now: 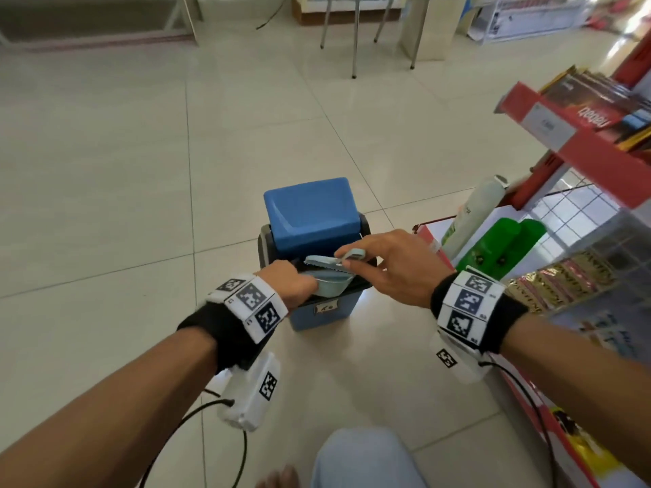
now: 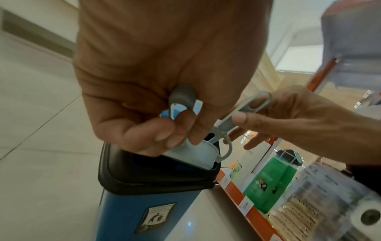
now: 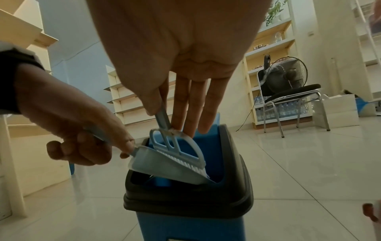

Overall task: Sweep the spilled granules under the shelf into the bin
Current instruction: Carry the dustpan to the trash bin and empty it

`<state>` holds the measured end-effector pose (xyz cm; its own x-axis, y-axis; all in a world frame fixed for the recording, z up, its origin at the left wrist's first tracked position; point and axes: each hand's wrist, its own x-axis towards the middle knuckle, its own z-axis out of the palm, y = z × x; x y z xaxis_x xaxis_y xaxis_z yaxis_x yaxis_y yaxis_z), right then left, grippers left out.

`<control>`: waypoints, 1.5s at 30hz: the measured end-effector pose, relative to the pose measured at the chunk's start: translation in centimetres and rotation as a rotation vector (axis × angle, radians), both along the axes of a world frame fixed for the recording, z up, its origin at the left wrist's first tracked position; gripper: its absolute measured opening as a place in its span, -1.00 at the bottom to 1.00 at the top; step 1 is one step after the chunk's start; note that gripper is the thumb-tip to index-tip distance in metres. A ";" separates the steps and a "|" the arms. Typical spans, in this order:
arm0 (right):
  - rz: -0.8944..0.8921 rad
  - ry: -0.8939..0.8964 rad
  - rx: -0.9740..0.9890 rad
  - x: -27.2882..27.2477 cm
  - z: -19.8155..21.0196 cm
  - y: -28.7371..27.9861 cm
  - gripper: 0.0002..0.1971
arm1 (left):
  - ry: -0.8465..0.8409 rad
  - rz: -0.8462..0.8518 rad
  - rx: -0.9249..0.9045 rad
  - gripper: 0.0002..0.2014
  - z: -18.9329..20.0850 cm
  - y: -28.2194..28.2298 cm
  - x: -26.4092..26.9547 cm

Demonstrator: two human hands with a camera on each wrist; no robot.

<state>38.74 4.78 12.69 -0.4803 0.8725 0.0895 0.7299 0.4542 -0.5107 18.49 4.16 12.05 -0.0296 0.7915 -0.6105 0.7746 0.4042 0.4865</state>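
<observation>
- With the small pale-blue dustpan (image 3: 164, 164) tipped mouth-down into the opening of the blue swing-lid bin (image 1: 318, 313), at lower centre of the head view, the job looks to be in its last stage: emptying.
- The left hand (image 1: 294, 285) has its fingers curled round the dustpan's handle, holding the pan slanted over the bin's black rim (image 3: 185, 200) (the blue swing lid (image 1: 311, 214) is tilted back behind it).
- The right hand (image 1: 394, 267) pinches the handle of the little hand brush (image 3: 177, 150) between thumb and forefinger, its other fingers straight; in the right wrist view the white bristles lie against the inside of the pan, just above the bin mouth.
- The granules cannot be made out in any view; whether some cling in the pan or have all slid into the bin is hidden by the brush and the pan's walls.
- The tiled floor (image 1: 141, 153) across the left of the head view looks free of spill, though the strip under the red shelf (image 1: 599, 160) at right is mostly out of sight.
- Judged from this, gathering is done; left is brushing out the pan, and perhaps checking under the shelf.
</observation>
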 end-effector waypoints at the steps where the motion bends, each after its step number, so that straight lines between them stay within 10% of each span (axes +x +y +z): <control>1: -0.003 -0.010 -0.001 0.0 0.0 0.1 -0.73 | 0.068 -0.044 0.051 -0.67 -0.1 0.1 0.1; 8: -0.070 0.015 -0.005 0.8 -0.3 0.2 -0.77 | 0.405 -0.128 0.377 -0.63 0.9 1.6 0.5; 30: -0.132 0.180 0.076 0.3 -0.2 -0.2 -0.82 | 0.121 0.179 0.649 -0.59 1.1 -0.6 0.0; 38: -0.021 -0.039 0.165 0.7 0.2 -1.7 -0.80 | 0.242 -0.019 0.716 -0.63 -0.6 -3.2 0.9; 45: -0.002 -0.027 0.174 0.7 0.5 -2.6 -0.78 | 0.044 0.244 0.826 -0.61 0.1 -3.6 -0.3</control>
